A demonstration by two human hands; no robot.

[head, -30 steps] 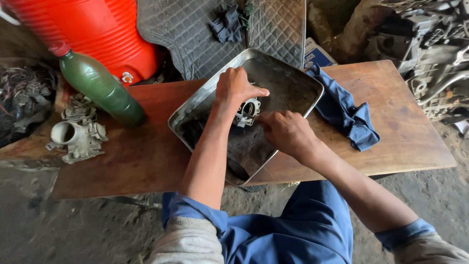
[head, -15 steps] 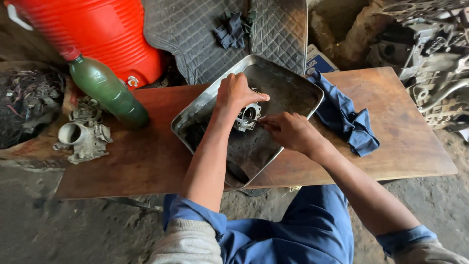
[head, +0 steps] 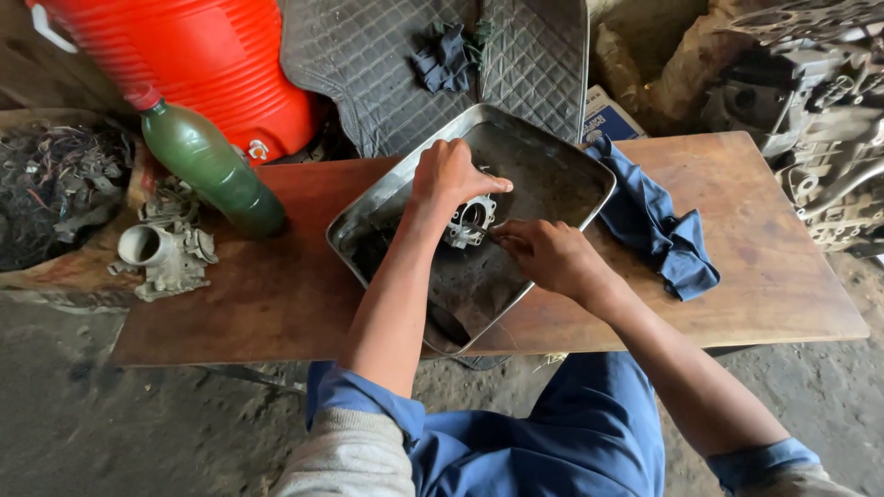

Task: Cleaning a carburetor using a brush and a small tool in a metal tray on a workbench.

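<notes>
A: State the position of the left hand (head: pixel 451 177).

B: The left hand is closed on the small metal part with a round bore (head: pixel 471 221), fingers over its top edge. The part sits inside the metal tray (head: pixel 373 210), near the tray's centre.

A: And the right hand (head: pixel 545 255)?

B: The right hand lies just beside the part on its right, fingers curled together and pointing at it. Whether they grip a tool or touch the part cannot be told.

A: Location of the tray?

B: It rests at an angle across the middle of the wooden bench (head: pixel 764 276), one corner overhanging the near edge.

A: Surrounding items?

B: A blue rag (head: pixel 663 230) lies right of the tray. A green bottle (head: pixel 207 166) leans at the bench's far left corner, against a red container (head: pixel 207 60). A grey carburettor body (head: pixel 166 253) sits off the left edge.
</notes>
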